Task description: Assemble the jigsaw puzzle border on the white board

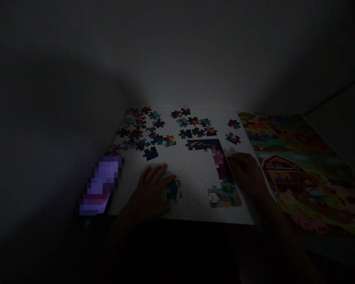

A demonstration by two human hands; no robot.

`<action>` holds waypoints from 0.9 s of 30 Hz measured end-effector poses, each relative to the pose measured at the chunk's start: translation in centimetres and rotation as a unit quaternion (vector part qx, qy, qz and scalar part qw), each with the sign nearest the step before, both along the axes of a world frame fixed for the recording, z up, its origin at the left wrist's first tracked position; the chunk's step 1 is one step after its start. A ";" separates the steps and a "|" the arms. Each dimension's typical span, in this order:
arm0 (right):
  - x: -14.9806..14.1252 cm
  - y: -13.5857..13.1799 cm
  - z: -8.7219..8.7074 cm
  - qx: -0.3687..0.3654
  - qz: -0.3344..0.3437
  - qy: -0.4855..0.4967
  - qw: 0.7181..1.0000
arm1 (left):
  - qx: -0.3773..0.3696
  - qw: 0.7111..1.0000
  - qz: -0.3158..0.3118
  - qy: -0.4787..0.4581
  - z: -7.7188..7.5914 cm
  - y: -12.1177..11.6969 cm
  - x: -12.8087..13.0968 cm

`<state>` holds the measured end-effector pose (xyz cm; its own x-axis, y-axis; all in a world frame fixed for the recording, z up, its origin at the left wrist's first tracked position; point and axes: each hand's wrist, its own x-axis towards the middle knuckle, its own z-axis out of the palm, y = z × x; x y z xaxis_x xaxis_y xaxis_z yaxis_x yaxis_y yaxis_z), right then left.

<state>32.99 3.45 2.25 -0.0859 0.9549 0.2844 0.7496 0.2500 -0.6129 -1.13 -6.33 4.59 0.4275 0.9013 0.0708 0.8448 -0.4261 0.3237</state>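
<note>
1. White speckled counter (192,177) fills the middle of the view under dim light, with its far edge against a pale wall (177,51).
2. The left hand (149,193) lies low near the counter's near edge, with its fingers spread fairly wide. A dark teal jigsaw piece (174,190) sits against the hand's right side, touching it or just beside it. Whether the hand grips the piece is impossible to tell in this light.
3. The right hand (247,173) rests near the counter's right edge, with its fingers close together and pointing left. It holds nothing that shows. Its fingertips lie at the outer side of an assembled puzzle section (221,167), just beside or touching it.
4. That section runs along the top of a bare patch, turns down the right side, and ends in a wider, brighter group of pieces towards the near edge.
5. Loose jigsaw pieces (139,132) crowd the far left corner of the counter, and a second group of loose pieces (192,126) lies along the far edge near the middle.
6. Two separate pieces (233,132) lie towards the far right corner.
7. A blurred, glowing purple rectangle (102,185) sits at the counter's left edge, too obscured to identify.
8. Past the right edge, two colourful picture panels lie flat: a farm scene with a red barn (307,189) and a landscape scene (281,132) beyond it.
</note>
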 end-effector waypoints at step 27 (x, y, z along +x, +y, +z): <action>-0.3 -0.1 -0.3 0.006 -0.001 0.006 1.000 | 0.096 0.995 0.030 -0.027 -1.5 0.3 0.1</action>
